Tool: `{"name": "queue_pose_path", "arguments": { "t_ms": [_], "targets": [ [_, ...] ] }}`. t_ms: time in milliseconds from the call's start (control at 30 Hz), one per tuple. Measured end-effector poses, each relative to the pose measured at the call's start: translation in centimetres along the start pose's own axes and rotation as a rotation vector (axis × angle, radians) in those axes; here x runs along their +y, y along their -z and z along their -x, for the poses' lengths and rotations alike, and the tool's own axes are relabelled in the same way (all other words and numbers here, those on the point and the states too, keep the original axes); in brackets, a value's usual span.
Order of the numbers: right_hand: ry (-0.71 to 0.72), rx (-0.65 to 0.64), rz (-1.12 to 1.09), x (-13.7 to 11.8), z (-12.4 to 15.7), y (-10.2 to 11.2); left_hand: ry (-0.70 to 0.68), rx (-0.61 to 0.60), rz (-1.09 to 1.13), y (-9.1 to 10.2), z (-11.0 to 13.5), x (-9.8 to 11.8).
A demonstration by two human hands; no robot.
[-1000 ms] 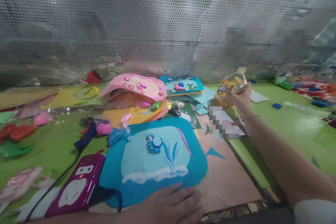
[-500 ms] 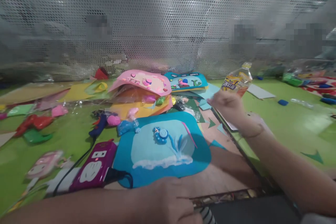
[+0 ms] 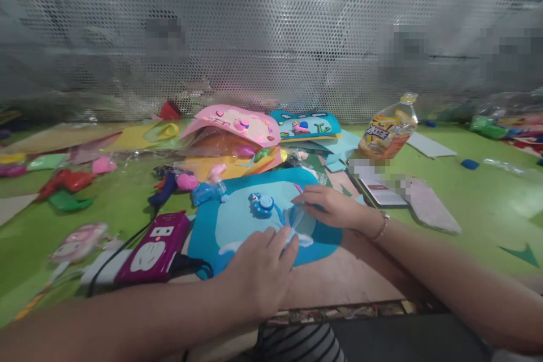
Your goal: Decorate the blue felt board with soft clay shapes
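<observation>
A blue craft sheet with a lighter blue middle lies before me, carrying a blue clay snail and blue clay leaves. My left hand rests over its lower edge, fingers spread and slightly bent, covering part of the white clay strip. From the right, my right hand reaches over the sheet with fingers stretched towards the leaves and the thin pink strip. Whether its fingertips touch either one is hard to see. Neither hand visibly holds anything.
To the left are a purple power bank with a black cable, a blue glue gun and clay lumps. Pink and teal craft sheets lie behind. A bottle and a phone are at right, before a perforated metal panel.
My right hand has come down from near the bottle, leftwards onto the craft sheet. My left hand has moved up from the table edge onto the sheet, and its fingers have spread.
</observation>
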State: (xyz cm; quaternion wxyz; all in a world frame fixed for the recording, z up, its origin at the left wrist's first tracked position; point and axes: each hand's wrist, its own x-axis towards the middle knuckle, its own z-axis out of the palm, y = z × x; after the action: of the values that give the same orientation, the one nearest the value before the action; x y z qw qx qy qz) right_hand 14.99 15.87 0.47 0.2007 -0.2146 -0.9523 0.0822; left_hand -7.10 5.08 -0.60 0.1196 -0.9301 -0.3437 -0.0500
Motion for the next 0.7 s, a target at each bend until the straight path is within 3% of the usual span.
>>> {"name": "queue_pose_path", "arguments": {
  "t_ms": [100,300,700],
  "targets": [
    [0.017,-0.023,0.026,0.2,0.1,-0.1,0.072,-0.024,0.041,0.2,0.0,0.0],
    [-0.007,-0.032,0.074,0.3,0.2,-0.1,0.083,-0.083,0.125,0.1,0.0,-0.4],
    [-0.171,-0.069,0.109,1.5,0.9,0.3,-0.032,-0.088,0.084,0.5,-0.1,0.1]
  ]
}}
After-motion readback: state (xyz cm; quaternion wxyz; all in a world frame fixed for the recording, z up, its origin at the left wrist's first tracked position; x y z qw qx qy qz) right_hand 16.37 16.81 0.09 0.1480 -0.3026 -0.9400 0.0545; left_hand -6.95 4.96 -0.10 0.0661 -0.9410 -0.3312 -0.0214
